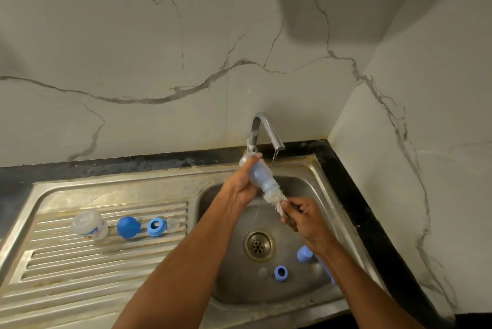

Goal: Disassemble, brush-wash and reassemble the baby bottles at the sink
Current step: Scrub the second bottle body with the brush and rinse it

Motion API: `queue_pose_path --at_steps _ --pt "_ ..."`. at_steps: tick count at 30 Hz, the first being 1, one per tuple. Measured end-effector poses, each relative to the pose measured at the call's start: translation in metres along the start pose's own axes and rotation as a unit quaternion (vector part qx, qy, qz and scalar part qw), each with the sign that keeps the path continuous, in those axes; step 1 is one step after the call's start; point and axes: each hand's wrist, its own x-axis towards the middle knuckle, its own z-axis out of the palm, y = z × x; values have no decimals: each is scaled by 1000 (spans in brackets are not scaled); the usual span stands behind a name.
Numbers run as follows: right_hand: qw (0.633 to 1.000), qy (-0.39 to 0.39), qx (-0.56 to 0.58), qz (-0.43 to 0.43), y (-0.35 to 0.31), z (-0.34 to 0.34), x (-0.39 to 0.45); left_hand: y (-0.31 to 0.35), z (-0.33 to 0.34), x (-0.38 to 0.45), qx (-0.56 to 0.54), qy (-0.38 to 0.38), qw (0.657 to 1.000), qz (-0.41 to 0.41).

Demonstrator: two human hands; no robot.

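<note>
- Head view: the left hand grips a bluish baby bottle around its body, fingers curled over it, holding it tilted above the sink basin with its open mouth pointing down toward the right.
- The right hand pinches the bottle brush by its lower end, fingers closed around it; the white bristles stick out of the bottle's mouth, touching it.
- Just above the bottle, the chrome tap lets out a thin stream of water beside the bottle.
- Below the hands, the drain sits in the middle of the basin floor.
- On the basin floor near the drain lie a blue cap, partly hidden by the right forearm, a blue screw ring and a small clear piece that is too blurred to name.
- On the ribbed drainboard to the left, 4 parts lie in a row: a clear bottle on its side, a blue round cap, a second blue ring and a clear teat just beside that ring.
- Behind the sink runs a dark counter edge under a veined marble wall.
</note>
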Motion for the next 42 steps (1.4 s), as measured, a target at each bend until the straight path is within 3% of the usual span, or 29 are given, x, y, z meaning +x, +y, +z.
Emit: queue_pose_path --at_steps 12,17,21,24,28,30,34,39,42 --pt "999 -51 -11 -10 -14 -21 -7 10 -11 7 -53 -10 998 27" --pt "998 -53 -24 -14 -10 -13 -1 -7 -16 -1 -10 -93 995 18" --pt "992 -22 -119 -42 -7 -28 -3 3 -22 -3 162 -48 986 5" --pt "965 22 -244 -98 -6 -17 7 5 -17 -3 237 -32 971 1" --pt "933 64 -331 -128 0 0 17 10 6 -6 161 11 987 19" --pt "944 61 -295 -137 -2 7 15 11 16 -5 121 27 992 22" --pt "991 15 -101 -86 -12 -6 -2 24 9 -3 35 7 999 2" --pt "999 21 18 -18 -11 5 0 -2 12 -13 -8 -67 998 -19" --pt "1000 6 27 -11 -9 -6 -7 16 5 -8 -43 -54 998 -10"
